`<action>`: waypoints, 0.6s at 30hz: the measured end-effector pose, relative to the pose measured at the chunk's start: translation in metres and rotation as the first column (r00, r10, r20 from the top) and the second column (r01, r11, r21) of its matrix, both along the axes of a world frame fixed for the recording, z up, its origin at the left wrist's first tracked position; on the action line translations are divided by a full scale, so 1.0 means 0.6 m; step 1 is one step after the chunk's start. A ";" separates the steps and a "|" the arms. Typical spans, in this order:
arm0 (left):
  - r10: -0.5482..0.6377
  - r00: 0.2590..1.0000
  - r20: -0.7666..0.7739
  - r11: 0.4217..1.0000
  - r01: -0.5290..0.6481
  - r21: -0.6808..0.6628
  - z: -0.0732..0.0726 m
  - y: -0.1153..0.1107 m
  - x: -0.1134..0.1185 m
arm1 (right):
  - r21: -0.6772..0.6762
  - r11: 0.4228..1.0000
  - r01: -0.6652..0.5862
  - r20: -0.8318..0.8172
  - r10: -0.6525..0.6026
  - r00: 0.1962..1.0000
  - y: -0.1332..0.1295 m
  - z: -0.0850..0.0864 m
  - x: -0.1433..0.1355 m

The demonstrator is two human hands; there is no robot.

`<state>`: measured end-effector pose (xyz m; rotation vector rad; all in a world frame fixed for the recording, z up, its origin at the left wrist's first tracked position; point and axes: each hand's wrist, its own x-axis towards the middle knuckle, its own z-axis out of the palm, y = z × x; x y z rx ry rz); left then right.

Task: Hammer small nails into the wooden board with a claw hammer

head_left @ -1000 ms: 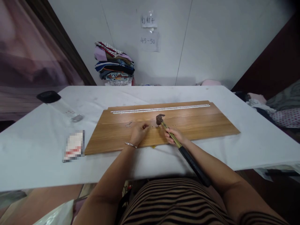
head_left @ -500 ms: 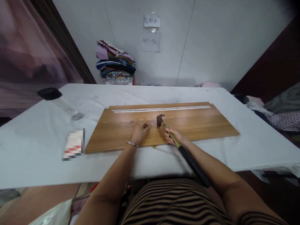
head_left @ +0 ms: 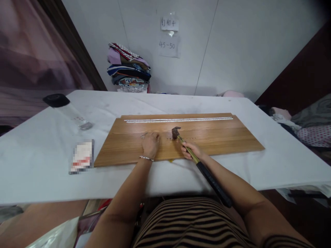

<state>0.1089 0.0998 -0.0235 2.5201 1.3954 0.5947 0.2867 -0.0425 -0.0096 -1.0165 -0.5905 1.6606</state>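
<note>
My right hand (head_left: 190, 150) is wrapped around the yellow part of the handle of a claw hammer (head_left: 212, 182). Its rusty brown head hovers over or rests on a wooden board (head_left: 219, 132); which of the two I cannot tell. My left hand (head_left: 151, 144) is over the board with fingers curled together; whatever they may hold is hidden. Just beyond it lie several loose nails (head_left: 143, 135). A row of small dark dots, perhaps nail heads (head_left: 191, 138), runs along the board's middle on both sides of the hammer head.
Two white measuring strips (head_left: 178, 120) run along the board's far edge. On the white-covered table (head_left: 51, 151), left of the board, are a clear bottle with a black lid (head_left: 74, 115) and a blurred-out packet (head_left: 82, 155). Folded clothes (head_left: 129, 69) are stacked by the wall.
My left hand has shifted left along the board, away from the row of dots and nearer the loose nails. My right hand and the hammer have hardly moved.
</note>
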 end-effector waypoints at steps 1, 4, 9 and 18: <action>0.028 0.999 -0.020 1.000 -0.028 -0.005 0.000 0.002 -0.002 | 0.004 1.000 -0.001 0.001 0.001 1.000 0.000 0.001 0.000; 0.085 0.995 -0.058 0.996 -0.086 -0.006 -0.001 0.005 -0.007 | 0.020 1.000 0.002 0.007 -0.002 1.000 -0.001 0.002 -0.001; 0.079 0.996 -0.039 0.997 -0.079 0.002 0.001 0.003 -0.006 | 0.018 1.000 -0.004 0.016 0.003 1.000 -0.001 0.004 -0.001; 0.070 0.996 -0.061 0.998 -0.070 -0.002 -0.003 0.000 -0.001 | 0.016 1.000 -0.011 0.022 0.011 1.000 0.003 0.008 -0.004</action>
